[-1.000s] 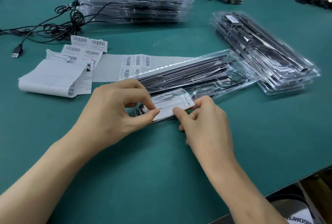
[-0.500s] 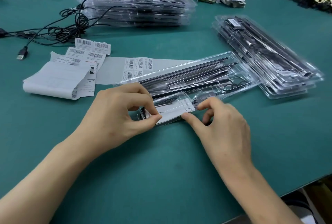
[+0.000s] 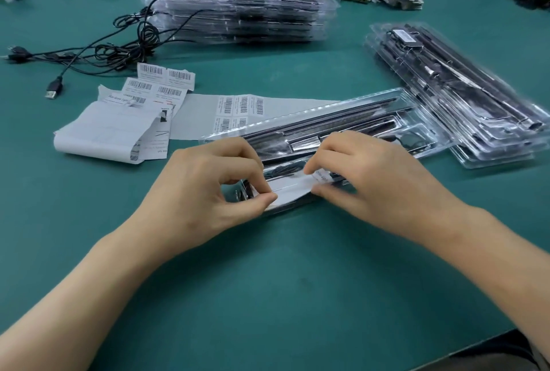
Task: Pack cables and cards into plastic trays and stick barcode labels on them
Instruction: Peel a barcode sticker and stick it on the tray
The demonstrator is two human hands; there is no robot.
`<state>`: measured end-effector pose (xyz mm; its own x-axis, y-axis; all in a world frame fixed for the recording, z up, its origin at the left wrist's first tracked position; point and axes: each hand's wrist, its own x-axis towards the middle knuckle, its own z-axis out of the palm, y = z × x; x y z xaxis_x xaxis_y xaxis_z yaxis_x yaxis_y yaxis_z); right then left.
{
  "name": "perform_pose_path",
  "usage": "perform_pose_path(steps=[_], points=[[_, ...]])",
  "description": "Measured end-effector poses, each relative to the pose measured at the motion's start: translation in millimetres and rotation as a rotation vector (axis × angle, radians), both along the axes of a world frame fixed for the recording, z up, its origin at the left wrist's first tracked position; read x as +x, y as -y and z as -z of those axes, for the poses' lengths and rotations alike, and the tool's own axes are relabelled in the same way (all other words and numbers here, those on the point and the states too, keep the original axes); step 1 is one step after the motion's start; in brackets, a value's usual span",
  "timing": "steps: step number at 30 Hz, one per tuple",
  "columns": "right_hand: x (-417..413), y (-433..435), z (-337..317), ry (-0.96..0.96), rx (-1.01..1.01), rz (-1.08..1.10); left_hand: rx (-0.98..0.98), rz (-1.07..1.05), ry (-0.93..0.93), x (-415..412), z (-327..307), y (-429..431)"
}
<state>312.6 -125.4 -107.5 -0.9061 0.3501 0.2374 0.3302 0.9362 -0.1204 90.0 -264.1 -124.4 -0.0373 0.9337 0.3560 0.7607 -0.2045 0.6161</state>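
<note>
Head view: your left hand (image 3: pixel 205 192) and right hand (image 3: pixel 372 180) each pinch card (image 3: pixel 293 189) end, likely seating it flat in tray (image 3: pixel 416 120).

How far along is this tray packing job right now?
Done: filled trays piled in a back stack and a right stack. In hand: the left hand and right hand pinch a white card at the near end of the front tray. Left: no barcode label shows on that tray; labels wait on the label sheet, and loose cables lie unpacked.
</note>
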Motion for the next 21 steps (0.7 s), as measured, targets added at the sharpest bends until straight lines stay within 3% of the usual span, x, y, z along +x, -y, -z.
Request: perform_pose_path(steps=[4,11,17,21], points=[[-10,-11,-4,0.005,0.184,-0.141,0.005,0.003,-0.013,0,-1,0],[-24,-17,0,0.026,0.195,-0.321,0.022,-0.005,-0.031,0,0,0],[-25,-17,11,-0.126,0.349,-0.399,0.019,0.003,-0.022,-2,1,0],[-18,-10,18,-0.255,0.48,-0.342,0.025,0.009,-0.011,-2,1,0]])
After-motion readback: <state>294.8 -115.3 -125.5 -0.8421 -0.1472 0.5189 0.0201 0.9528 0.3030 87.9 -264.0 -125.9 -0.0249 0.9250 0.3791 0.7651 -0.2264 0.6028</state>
